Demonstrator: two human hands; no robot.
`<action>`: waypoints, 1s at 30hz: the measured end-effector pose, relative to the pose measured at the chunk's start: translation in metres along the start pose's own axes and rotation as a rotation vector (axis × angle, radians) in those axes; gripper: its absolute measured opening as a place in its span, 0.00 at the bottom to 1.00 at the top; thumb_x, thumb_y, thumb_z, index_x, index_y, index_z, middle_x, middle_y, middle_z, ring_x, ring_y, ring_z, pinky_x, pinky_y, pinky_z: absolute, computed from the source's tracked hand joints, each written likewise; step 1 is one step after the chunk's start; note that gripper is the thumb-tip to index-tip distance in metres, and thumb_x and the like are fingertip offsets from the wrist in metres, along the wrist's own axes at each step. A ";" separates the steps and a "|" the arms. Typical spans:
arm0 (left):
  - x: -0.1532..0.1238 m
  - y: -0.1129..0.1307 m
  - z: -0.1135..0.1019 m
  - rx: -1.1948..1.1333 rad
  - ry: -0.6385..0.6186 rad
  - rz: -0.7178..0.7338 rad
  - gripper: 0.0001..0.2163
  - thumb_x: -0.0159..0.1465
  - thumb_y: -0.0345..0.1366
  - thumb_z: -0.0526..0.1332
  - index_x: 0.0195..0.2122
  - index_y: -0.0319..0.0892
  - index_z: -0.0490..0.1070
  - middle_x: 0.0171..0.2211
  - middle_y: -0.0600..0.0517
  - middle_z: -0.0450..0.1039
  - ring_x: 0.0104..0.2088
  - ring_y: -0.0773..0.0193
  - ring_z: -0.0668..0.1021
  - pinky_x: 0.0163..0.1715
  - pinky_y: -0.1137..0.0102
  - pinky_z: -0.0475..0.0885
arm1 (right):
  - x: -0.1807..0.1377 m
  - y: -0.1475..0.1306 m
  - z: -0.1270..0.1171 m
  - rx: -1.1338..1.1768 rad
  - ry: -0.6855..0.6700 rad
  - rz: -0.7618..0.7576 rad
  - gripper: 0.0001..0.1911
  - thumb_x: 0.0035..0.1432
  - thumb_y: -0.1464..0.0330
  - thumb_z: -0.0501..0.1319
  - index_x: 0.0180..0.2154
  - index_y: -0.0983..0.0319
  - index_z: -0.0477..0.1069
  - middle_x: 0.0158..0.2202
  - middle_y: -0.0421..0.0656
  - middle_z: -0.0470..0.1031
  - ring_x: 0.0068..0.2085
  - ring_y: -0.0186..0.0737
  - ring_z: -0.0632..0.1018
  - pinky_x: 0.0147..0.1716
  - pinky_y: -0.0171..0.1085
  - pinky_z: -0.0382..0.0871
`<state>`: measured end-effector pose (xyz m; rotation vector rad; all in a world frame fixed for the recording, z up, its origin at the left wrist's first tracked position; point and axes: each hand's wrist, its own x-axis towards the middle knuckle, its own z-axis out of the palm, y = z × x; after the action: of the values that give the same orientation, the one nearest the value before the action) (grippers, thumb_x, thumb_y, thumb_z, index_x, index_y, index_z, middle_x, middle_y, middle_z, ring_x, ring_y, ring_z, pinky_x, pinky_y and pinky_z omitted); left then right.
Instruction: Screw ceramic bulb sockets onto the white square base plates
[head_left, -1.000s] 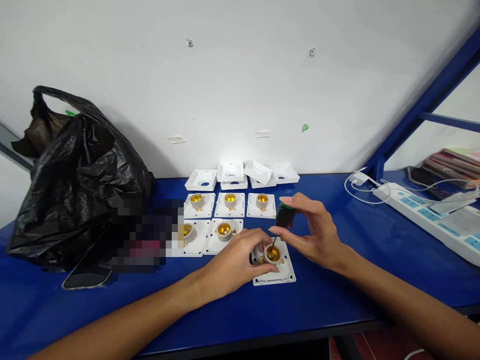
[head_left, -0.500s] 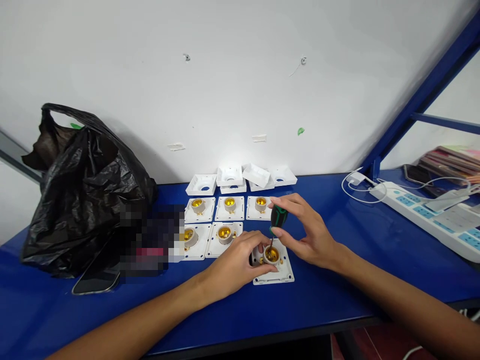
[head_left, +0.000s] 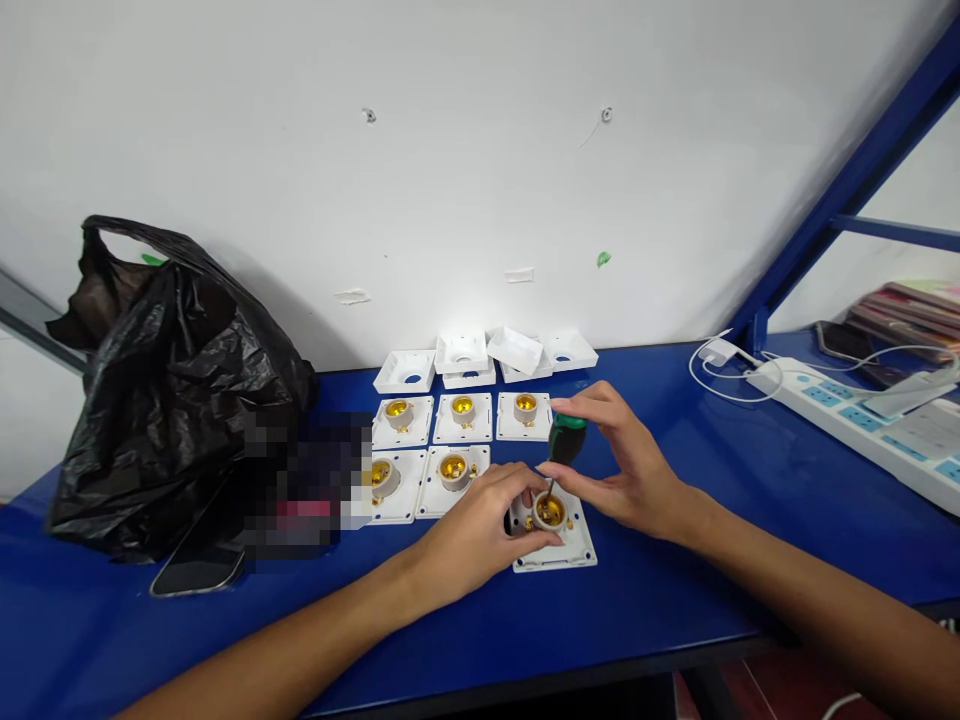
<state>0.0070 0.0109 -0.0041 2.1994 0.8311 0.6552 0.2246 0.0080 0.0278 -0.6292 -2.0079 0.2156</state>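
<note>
A white square lamp-holder plate [head_left: 564, 549] with a brass-lined socket [head_left: 549, 511] lies on the blue table [head_left: 615, 610] in front of me. My left hand [head_left: 480, 525] grips the socket from the left, fingers curled round it. My right hand [head_left: 622, 462] pinches the green and black handle of a small screwdriver [head_left: 564, 440], which stands nearly upright with its tip down inside the socket.
Five more socket plates [head_left: 463, 418] lie in two rows behind, with empty white covers [head_left: 516, 349] by the wall. A black plastic bag [head_left: 169, 380] and a phone [head_left: 201, 570] sit left. A power strip [head_left: 862, 420] with cables and stacked books [head_left: 911, 310] lies right.
The screwdriver handle has shifted slightly in my right fingers while its tip stays in the socket. My left hand keeps its hold. The view has moved a little.
</note>
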 end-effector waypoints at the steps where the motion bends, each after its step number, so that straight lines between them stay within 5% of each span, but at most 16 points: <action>1: 0.000 0.000 0.000 0.002 -0.001 -0.002 0.17 0.60 0.37 0.78 0.46 0.44 0.74 0.39 0.54 0.76 0.40 0.59 0.78 0.44 0.66 0.71 | 0.000 -0.001 0.000 0.000 -0.030 -0.009 0.37 0.64 0.73 0.67 0.70 0.53 0.57 0.49 0.44 0.72 0.47 0.42 0.73 0.46 0.42 0.75; 3: 0.000 0.000 0.000 0.006 -0.005 -0.007 0.17 0.61 0.38 0.77 0.46 0.44 0.74 0.39 0.54 0.76 0.40 0.59 0.78 0.44 0.66 0.71 | 0.000 -0.003 0.001 0.014 -0.059 -0.016 0.36 0.67 0.74 0.64 0.71 0.54 0.54 0.53 0.46 0.73 0.50 0.43 0.75 0.49 0.44 0.76; 8: 0.001 0.002 0.000 0.026 -0.011 -0.019 0.16 0.60 0.38 0.77 0.44 0.44 0.74 0.38 0.54 0.76 0.39 0.58 0.78 0.42 0.66 0.71 | 0.001 -0.003 0.004 0.053 -0.005 -0.052 0.36 0.65 0.72 0.67 0.69 0.50 0.57 0.43 0.40 0.75 0.40 0.38 0.77 0.40 0.39 0.78; 13: 0.001 0.005 -0.002 0.026 -0.009 -0.016 0.16 0.60 0.38 0.77 0.44 0.44 0.74 0.39 0.54 0.77 0.40 0.58 0.78 0.44 0.65 0.72 | -0.002 0.001 0.004 0.009 0.012 0.045 0.34 0.68 0.71 0.64 0.70 0.53 0.56 0.56 0.47 0.75 0.55 0.45 0.78 0.53 0.46 0.78; 25: 0.000 0.003 -0.001 0.013 -0.006 -0.012 0.16 0.60 0.37 0.77 0.44 0.44 0.73 0.39 0.54 0.77 0.41 0.57 0.78 0.44 0.65 0.71 | 0.005 -0.004 -0.003 -0.038 0.049 0.001 0.29 0.66 0.71 0.67 0.65 0.51 0.65 0.48 0.43 0.78 0.37 0.37 0.73 0.35 0.40 0.76; 30: 0.000 0.001 0.000 0.008 -0.005 -0.015 0.16 0.61 0.37 0.77 0.44 0.44 0.73 0.40 0.53 0.76 0.40 0.58 0.78 0.44 0.65 0.72 | 0.007 -0.007 -0.003 0.009 -0.034 0.010 0.30 0.70 0.71 0.62 0.69 0.52 0.59 0.51 0.45 0.77 0.49 0.42 0.76 0.48 0.47 0.76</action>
<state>0.0074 0.0105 -0.0036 2.1992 0.8481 0.6396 0.2220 0.0055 0.0369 -0.6334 -2.0363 0.2426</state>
